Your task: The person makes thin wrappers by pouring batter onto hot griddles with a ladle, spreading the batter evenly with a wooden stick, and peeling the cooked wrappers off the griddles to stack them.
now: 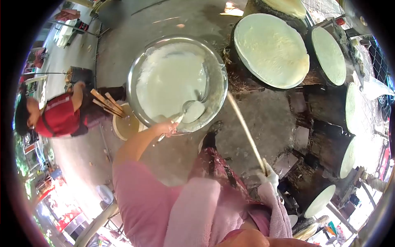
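My left hand (166, 128) is closed around the handle of a ladle (194, 111), whose bowl rests at the near right of the pale batter (170, 82). The batter lies in a wide metal basin (222, 80), with smears up its inner wall. On the right, my right hand (270, 178), in a whitish glove, grips the lower end of a long pale stick (245, 127). The stick slants up toward the basin's right side. A large round griddle (284, 87) beyond it carries a thin pale sheet of batter (271, 49).
More round griddles with pale tops, such as one griddle (328, 55), curve down the right side. Left of the basin stands a bucket (125, 127) with wooden sticks (108, 103) in it. A person in red (61, 115) is at the far left. Concrete floor (263, 111) lies between.
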{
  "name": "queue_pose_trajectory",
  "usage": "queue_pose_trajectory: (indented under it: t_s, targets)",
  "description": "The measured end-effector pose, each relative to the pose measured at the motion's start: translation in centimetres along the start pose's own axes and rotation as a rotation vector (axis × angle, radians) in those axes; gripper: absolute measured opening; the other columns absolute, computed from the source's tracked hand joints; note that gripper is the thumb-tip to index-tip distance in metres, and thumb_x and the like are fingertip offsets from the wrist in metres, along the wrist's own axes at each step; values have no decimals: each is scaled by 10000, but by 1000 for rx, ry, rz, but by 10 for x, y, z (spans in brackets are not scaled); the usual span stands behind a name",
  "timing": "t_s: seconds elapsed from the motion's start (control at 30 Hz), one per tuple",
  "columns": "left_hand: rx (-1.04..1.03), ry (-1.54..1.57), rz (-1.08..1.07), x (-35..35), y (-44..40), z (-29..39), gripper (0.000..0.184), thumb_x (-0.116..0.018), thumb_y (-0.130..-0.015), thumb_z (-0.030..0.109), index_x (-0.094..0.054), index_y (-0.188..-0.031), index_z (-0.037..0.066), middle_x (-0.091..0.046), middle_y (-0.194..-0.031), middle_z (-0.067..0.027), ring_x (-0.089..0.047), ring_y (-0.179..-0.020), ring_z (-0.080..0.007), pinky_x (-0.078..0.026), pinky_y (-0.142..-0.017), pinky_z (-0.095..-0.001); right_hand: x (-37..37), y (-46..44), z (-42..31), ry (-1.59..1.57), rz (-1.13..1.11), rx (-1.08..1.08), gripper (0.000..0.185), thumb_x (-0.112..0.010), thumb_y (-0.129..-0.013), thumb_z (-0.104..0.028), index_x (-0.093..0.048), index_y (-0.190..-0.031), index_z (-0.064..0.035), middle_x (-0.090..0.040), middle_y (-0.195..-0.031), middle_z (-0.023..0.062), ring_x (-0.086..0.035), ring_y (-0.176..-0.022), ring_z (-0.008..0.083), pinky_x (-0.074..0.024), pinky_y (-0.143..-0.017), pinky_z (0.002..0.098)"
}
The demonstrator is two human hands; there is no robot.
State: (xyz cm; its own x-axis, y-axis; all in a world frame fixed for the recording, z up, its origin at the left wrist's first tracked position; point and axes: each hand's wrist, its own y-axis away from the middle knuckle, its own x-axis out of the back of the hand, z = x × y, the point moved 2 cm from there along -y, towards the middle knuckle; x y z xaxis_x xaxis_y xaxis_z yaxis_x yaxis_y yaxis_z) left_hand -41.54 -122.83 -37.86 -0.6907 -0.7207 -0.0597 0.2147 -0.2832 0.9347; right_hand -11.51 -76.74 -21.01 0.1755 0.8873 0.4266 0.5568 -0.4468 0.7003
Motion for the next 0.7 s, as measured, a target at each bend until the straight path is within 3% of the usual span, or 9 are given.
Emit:
queue_pose_trajectory:
  t_s: [0.03,0.13,0.2,0.3,0.33,0.43,0.53,0.67,0.7]
  targets:
    - [35,167,-89,-14,13,-10,453,-520,-992,474,-585,-921,31,-470,-539,16,-444,-399,-144,-423,-428,-319,-10,6,1,9,-61,-6,612,-743,-849,-183,-527,-1421,-210,-721,-1028,85,-632,-813,107,-513,-777,269]
    - [82,702,-327,-68,38,-37,447,-516,-990,502,-556,-948,58,-383,-534,65,-344,-403,-77,-310,-399,-259,-26,21,-14,457,-337,-32,588,-568,-949,-433,-406,-1488,-262,-687,-1093,198,-682,-986,327,-503,-857,388]
    - [-91,971,-410,-115,45,-42,396,-499,-1012,451,-545,-990,58,-371,-557,74,-331,-425,-55,-271,-405,-242,-47,31,-8,556,-435,-112,552,-527,-963,-446,-434,-1471,-253,-696,-1071,189,-671,-1018,344,-489,-876,399]
    - [-328,1231,-335,-191,74,-23,314,-499,-1027,372,-547,-980,66,-337,-541,90,-311,-390,-49,-272,-425,-229,-67,47,38,473,-424,272,598,-481,-960,-471,-366,-1505,-253,-676,-937,217,-676,-867,307,-520,-791,374]
    - [-370,1325,-290,-207,82,-19,292,-501,-1029,351,-547,-974,68,-327,-536,92,-307,-378,-51,-273,-435,-225,-64,58,36,438,-433,226,576,-502,-960,-461,-405,-1482,-237,-675,-992,219,-670,-932,319,-507,-827,378]
    - [-395,1838,-858,-233,108,-8,273,-479,-1038,305,-524,-994,39,-356,-561,60,-330,-390,-55,-274,-452,-224,-35,95,19,352,-466,122,543,-553,-955,-440,-480,-1438,-204,-669,-1116,224,-658,-1070,333,-482,-904,377]
    - [-547,1835,-576,-236,215,32,336,-435,-1057,270,-484,-1079,-62,-407,-611,3,-328,-383,-60,-253,-383,-205,-10,126,7,288,-450,195,572,-582,-942,-423,-463,-1450,-188,-656,-1162,219,-653,-1100,304,-480,-921,347]
    - [-910,1418,-1023,-196,311,61,359,-452,-1050,280,-489,-1106,-72,-432,-615,-1,-336,-356,-69,-244,-389,-209,8,129,42,-50,-232,603,599,-608,-935,-245,-411,-1482,-100,-618,-1315,145,-620,-1161,228,-471,-947,297]
    - [-1013,1313,-859,-186,318,69,362,-452,-1051,285,-488,-1109,-70,-431,-611,5,-330,-354,-64,-244,-401,-208,10,128,54,-164,-169,633,599,-611,-930,-206,-411,-1483,-92,-609,-1336,121,-618,-1148,208,-471,-944,285]
